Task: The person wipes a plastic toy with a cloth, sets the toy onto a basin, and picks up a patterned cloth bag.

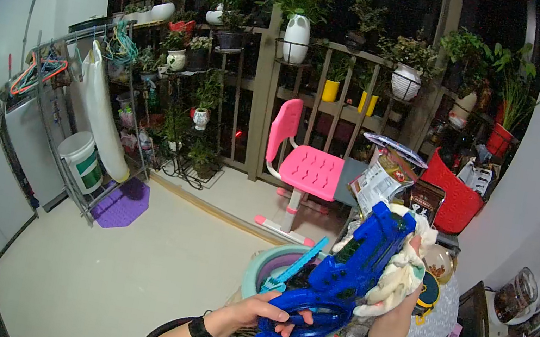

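Observation:
A large blue plastic toy gun [352, 254] is held tilted in front of my striped clothing. My left hand [263, 314] is closed around the ring-shaped grip at its lower end, with fingertips showing through the opening. My right hand [416, 249] presses a crumpled white cloth [395, 282] against the upper right side of the toy; the cloth hides most of those fingers. Behind the toy stands a teal and purple basin [255, 266], partly covered. A light-blue brush [296, 266] leans out of it, its lower end near my left hand.
A pink chair [313, 168] stands ahead by the railing. To the right are snack bags [382, 180], a red basket [454, 199], a yellow-and-black tape measure [430, 292] and a dark side table [482, 311]. A drying rack [44, 109] and white bucket [81, 155] are left.

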Available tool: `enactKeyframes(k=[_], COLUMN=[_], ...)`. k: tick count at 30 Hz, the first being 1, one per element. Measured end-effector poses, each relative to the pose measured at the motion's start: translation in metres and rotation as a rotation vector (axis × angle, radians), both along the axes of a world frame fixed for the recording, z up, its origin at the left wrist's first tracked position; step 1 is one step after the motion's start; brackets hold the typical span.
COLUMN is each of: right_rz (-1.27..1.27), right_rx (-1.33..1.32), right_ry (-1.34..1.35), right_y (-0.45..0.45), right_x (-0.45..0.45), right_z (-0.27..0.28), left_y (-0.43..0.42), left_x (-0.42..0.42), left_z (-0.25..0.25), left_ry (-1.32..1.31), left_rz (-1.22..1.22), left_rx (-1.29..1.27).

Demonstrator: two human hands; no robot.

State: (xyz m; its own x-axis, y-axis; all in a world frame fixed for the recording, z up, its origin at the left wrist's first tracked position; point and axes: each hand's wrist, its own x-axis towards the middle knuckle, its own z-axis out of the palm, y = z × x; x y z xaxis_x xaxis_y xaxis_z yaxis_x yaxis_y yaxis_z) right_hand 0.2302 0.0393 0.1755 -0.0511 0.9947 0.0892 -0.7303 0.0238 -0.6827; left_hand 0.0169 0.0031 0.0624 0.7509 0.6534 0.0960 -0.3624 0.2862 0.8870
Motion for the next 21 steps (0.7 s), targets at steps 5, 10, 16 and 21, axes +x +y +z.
enactKeyframes(k=[5,10,16,21], right_rz=[-0.088,-0.051,-0.182,-0.119], right_rx=[0.078,0.282,0.264,0.215], right_ry=[-0.019,-0.255,-0.451,-0.632], right_y=[-0.008,-0.019,-0.017,-0.009], right_x=[0.002,0.0,-0.013,-0.012], right_z=[-0.02,-0.049,-0.062,-0.075], left_y=[-0.007,-0.012,-0.009,-0.002], left_x=[-0.005,-0.009,-0.012,-0.012], left_z=[0.005,0.007,-0.015,-0.015], left_ry=[-0.063,-0.054,-0.076,-0.129], left_rz=[0.042,-0.014,0.079,0.111], left_rx=[-0.019,0.01,-0.011,-0.071])
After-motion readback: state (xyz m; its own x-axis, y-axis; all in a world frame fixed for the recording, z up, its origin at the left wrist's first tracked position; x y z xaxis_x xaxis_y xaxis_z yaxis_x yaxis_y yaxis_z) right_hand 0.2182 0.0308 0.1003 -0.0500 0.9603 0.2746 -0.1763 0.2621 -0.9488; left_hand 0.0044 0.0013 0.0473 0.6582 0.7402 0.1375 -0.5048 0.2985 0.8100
